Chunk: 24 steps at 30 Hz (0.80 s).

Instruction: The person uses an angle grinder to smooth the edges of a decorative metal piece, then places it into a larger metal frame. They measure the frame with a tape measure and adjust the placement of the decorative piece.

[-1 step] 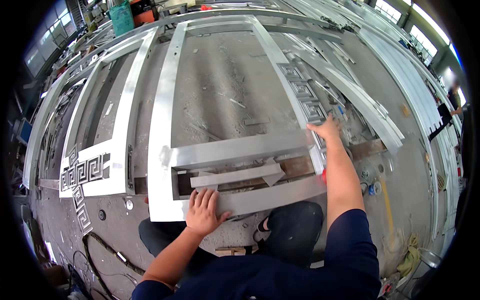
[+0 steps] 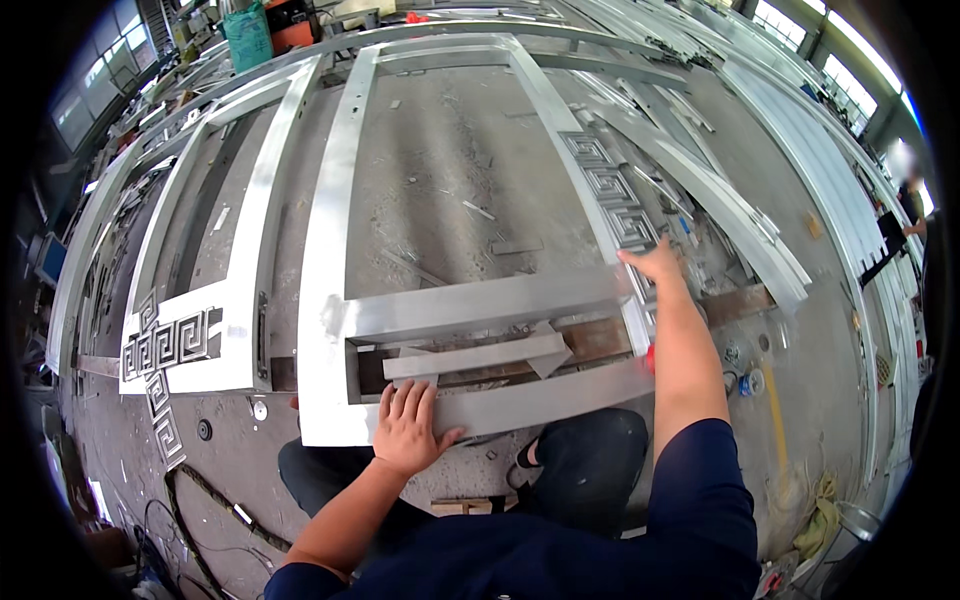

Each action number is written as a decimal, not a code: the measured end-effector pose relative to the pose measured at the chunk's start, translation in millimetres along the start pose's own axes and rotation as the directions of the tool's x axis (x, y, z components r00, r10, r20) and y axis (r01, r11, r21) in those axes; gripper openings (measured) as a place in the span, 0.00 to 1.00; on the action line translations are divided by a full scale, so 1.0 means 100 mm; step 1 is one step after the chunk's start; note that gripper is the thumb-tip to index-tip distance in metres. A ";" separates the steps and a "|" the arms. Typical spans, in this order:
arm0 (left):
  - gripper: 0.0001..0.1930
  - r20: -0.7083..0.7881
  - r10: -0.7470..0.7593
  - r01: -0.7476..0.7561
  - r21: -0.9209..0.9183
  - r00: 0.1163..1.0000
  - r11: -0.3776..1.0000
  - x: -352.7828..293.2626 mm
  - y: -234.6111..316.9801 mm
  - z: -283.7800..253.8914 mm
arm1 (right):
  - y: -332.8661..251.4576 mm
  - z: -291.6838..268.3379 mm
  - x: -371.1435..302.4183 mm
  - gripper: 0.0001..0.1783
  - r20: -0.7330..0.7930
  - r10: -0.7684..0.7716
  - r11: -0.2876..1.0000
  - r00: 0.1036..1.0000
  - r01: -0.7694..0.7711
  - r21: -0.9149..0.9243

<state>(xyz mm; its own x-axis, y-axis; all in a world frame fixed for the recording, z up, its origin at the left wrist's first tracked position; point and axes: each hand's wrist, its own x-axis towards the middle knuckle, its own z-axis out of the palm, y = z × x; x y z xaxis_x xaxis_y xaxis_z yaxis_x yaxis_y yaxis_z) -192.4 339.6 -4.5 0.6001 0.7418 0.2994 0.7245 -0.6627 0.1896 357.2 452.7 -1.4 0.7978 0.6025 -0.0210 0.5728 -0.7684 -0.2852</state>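
Observation:
In front of me lies a large silver metal frame [image 2: 322, 300] with two crossrails at its near end. My left hand [image 2: 408, 425] rests on the nearest rail, fingers spread over its surface. At the frame's right side, my right hand [image 2: 655, 262] has its thumb and fingers about the near end of a grey metal fretwork strip [image 2: 606, 182]; some of its fingers are hidden. This strip, in a square-spiral pattern, runs along the right upright. Between the two rails lies a short loose metal bar [image 2: 475, 355].
More silver frames [image 2: 262, 190] lie to the left, one bearing crossed fretwork strips [image 2: 160, 350]. Long metal profiles [image 2: 740, 205] extend on the right. A brown steel beam [image 2: 735, 300] runs beneath the frame. A cable [image 2: 215, 495] lies at lower left. Another person [image 2: 910, 205] stands at far right.

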 end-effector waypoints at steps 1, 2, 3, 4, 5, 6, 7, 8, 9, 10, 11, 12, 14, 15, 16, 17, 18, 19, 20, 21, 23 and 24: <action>0.43 0.009 -0.011 0.011 -0.021 1.000 1.000 0.03 0.02 0.00 | 0.21 0.08 0.23 0.82 0.049 0.027 0.996 0.998 -0.031 0.080; 0.42 0.023 -0.040 0.040 -0.029 0.999 0.999 0.01 0.02 0.00 | 0.21 0.14 0.27 0.79 0.040 0.016 0.993 0.999 -0.020 0.112; 0.41 0.017 -0.036 0.036 -0.036 0.999 0.999 0.00 0.01 0.02 | 0.23 0.16 0.30 0.76 0.026 0.008 0.990 1.000 -0.012 0.142; 0.40 0.030 -0.048 0.048 -0.020 0.998 0.999 -0.02 0.01 0.01 | 0.13 0.08 0.24 0.72 0.025 -0.013 0.993 1.000 0.010 0.119; 0.40 0.045 -0.056 0.056 -0.006 0.997 0.998 -0.04 0.02 0.00 | 0.05 -0.01 0.17 0.67 0.022 -0.031 0.995 0.999 0.029 0.095; 0.39 0.053 -0.060 0.060 0.007 0.997 0.998 -0.05 0.02 -0.02 | -0.06 -0.16 0.06 0.63 0.014 -0.047 0.996 0.999 0.046 0.072; 0.39 0.058 -0.059 0.059 0.006 0.997 0.998 -0.04 0.03 -0.04 | -0.13 -0.29 -0.03 0.47 -0.040 -0.081 0.995 0.996 0.083 0.063; 0.38 0.060 -0.064 0.063 0.005 0.996 0.998 -0.04 0.03 -0.05 | -0.17 -0.39 -0.10 0.44 -0.068 -0.106 0.992 0.992 0.110 0.066; 0.38 0.060 -0.063 0.063 0.001 0.996 0.998 -0.03 0.04 -0.05 | -0.19 -0.52 -0.16 0.41 -0.102 -0.127 0.989 0.987 0.134 0.067; 0.37 0.062 -0.066 0.066 -0.001 0.996 0.998 -0.03 0.05 -0.06 | -0.25 -0.66 -0.26 0.39 -0.131 -0.150 0.985 0.980 0.160 0.068; 0.37 0.064 -0.066 0.066 0.008 0.996 0.998 -0.02 0.05 -0.06 | -0.32 -0.81 -0.36 0.29 -0.140 -0.190 0.980 0.972 0.196 0.027; 0.37 0.069 -0.064 0.063 0.015 0.996 0.998 -0.02 0.05 -0.04 | -0.31 -0.93 -0.42 0.28 -0.190 -0.255 0.967 0.948 0.254 -0.030; 0.37 0.062 -0.054 0.054 0.013 0.997 0.998 -0.01 0.05 -0.01 | -0.25 -1.14 -0.55 0.25 -0.275 -0.383 0.923 0.882 0.352 -0.154; 0.37 0.046 -0.054 0.054 0.010 0.997 0.998 0.00 0.04 -0.01 | -0.23 -1.23 -0.66 0.19 -0.340 -0.494 0.870 0.800 0.454 -0.193; 0.37 0.040 -0.055 0.055 0.003 0.998 0.998 -0.01 0.04 0.00 | -0.22 -1.36 -0.80 0.19 -0.374 -0.556 0.830 0.742 0.517 -0.208; 0.37 0.017 -0.068 0.069 -0.029 0.998 0.997 0.00 0.03 -0.01 | -0.22 -1.51 -0.95 0.18 -0.406 -0.614 0.785 0.677 0.576 -0.226; 0.38 0.004 -0.088 0.088 -0.069 0.996 0.994 -0.02 0.02 0.01 | -0.20 -1.63 -1.14 0.17 -0.426 -0.667 0.735 0.611 0.632 -0.245; 0.38 -0.063 -0.091 0.085 -0.094 0.994 0.992 -0.05 -0.02 0.00 | -0.19 -1.71 -1.33 0.17 -0.489 -0.707 0.676 0.511 0.692 -0.254; 0.39 -0.131 -0.098 0.082 -0.117 0.986 0.990 -0.08 -0.05 -0.03 | -0.15 -1.76 -1.54 0.16 -0.473 -0.729 0.648 0.494 0.720 -0.247; 0.40 -0.248 -0.093 0.039 -0.213 0.964 0.976 -0.08 -0.01 -0.18 | -0.08 -1.83 -1.76 0.16 -0.463 -0.749 0.623 0.474 0.741 -0.249; 0.40 -0.483 0.096 -0.157 -0.088 0.871 0.984 -0.07 0.06 -0.54 | 0.02 -1.89 -2.21 0.14 -0.466 -0.800 0.535 0.378 0.801 -0.270; 0.39 -0.572 0.213 -0.239 0.030 0.792 0.971 -0.09 0.10 -0.73 | 0.08 -1.85 -2.40 0.14 -0.451 -0.824 0.495 0.341 0.822 -0.282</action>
<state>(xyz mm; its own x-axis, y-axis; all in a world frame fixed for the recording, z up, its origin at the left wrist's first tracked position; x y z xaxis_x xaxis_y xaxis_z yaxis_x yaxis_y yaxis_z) -215.3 318.9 62.4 0.4359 0.3878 0.8122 0.5702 -0.8172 0.0843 204.7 262.3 178.7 -0.1151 0.7420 0.6605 0.9922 0.0542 0.1120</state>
